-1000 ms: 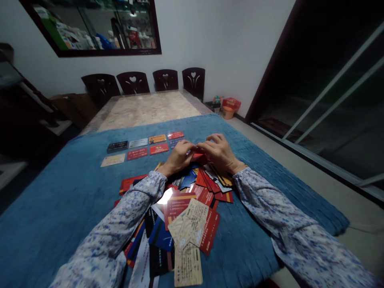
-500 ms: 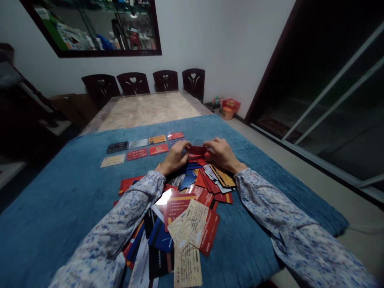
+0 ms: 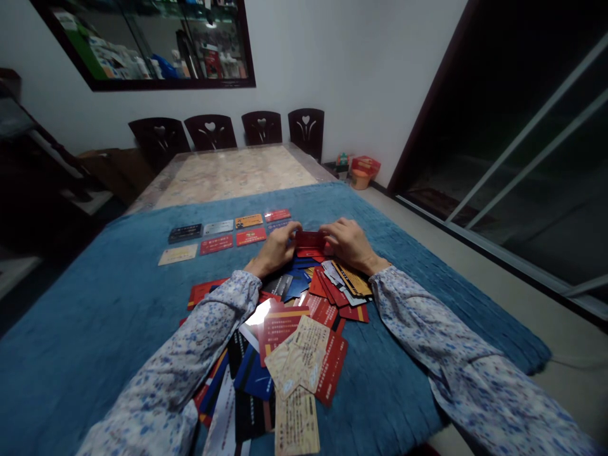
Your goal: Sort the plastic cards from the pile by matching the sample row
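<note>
Blue cloth [image 3: 118, 316] on the bench [image 3: 228, 171], &, at far edge of the card pile [image 3: 294, 354], L hand [image 3: 275, 248] & R hand [image 3: 350, 244] grip a red card [image 3: 310, 240] by opp. ends, prob. to steady it.

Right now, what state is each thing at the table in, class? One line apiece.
Left hand, gripping
Right hand, gripping
Red card, held up between both hands
Loose cards, heaped, overlapping
Two card rows, laid flat
Blue cloth, spread
Table, partly covered
Chairs, upright
</note>
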Demonstrator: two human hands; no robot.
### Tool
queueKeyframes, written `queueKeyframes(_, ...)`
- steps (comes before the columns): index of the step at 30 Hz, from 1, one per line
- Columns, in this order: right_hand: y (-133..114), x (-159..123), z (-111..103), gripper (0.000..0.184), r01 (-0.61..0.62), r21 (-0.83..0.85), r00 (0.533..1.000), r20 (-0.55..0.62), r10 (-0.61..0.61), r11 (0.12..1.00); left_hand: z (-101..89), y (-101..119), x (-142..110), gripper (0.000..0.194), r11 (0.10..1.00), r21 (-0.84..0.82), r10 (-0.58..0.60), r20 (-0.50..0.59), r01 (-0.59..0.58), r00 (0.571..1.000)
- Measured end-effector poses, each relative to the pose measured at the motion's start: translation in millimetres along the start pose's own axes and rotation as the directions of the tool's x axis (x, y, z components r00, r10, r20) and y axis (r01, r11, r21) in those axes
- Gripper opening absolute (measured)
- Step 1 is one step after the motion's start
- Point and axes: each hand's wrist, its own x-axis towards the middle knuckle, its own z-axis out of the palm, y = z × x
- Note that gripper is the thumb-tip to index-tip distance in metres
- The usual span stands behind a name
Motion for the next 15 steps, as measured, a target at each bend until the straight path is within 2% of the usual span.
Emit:
queueKeyframes(8,-5.2,1.4,0.2,0.032,-0.073,-0.048,0.993,0.094,0.077,0.996,0.4,-4.0,-1.0,0.034,0.994,0.092,-0.055,0.021,0.053,0.998)
queueKeyframes(15,-5.2,0.5,1.5,0.04,-0.109,0.008,0.981,0.161,0.106,0.994,1.0,-0.6,-1.7,0.044,0.983,0.142,-0.133,0.083,0.121,0.988)
